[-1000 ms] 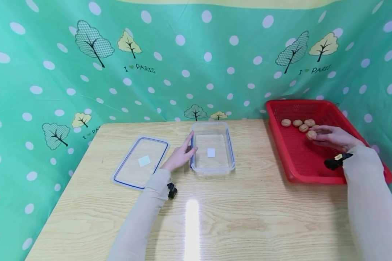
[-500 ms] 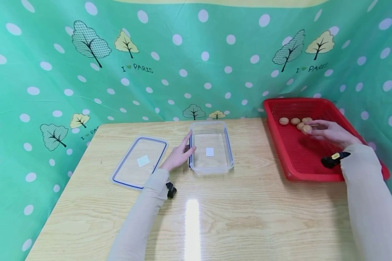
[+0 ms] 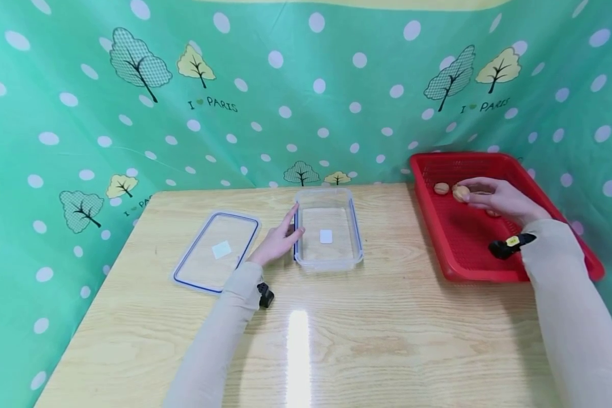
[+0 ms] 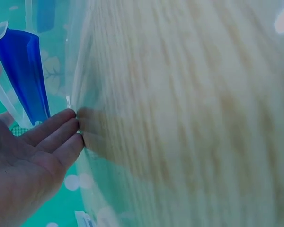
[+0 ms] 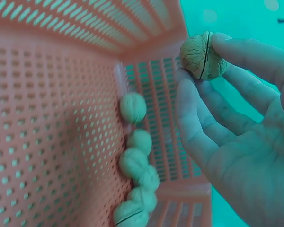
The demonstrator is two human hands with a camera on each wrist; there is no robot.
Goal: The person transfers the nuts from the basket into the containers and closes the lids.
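In the head view my right hand [image 3: 505, 199] pinches a walnut [image 3: 460, 193] between thumb and fingers, above the red basket [image 3: 451, 249]. The right wrist view shows the same walnut [image 5: 203, 56] with its dark seam, and several more walnuts [image 5: 133, 162] lying on the basket's bottom, partly hidden by the hand in the head view. My left hand [image 3: 277, 242] rests at the left side of a clear plastic container [image 3: 331, 265], its fingers fairly straight along the rim. Close to that hand, the left wrist view shows a blue locking flap [image 4: 26, 71] on the container.
A clear lid [image 3: 204, 272] with a blue seal lies left of the container, beside the left forearm. Both stand on a wooden table [image 3: 377, 340]. Behind it hangs a green dotted curtain [image 3: 265, 136], close to the basket's back and right side.
My right hand has lifted the walnut and moved left with it across the basket. The left hand stays at the container, and the whole view has shifted slightly.
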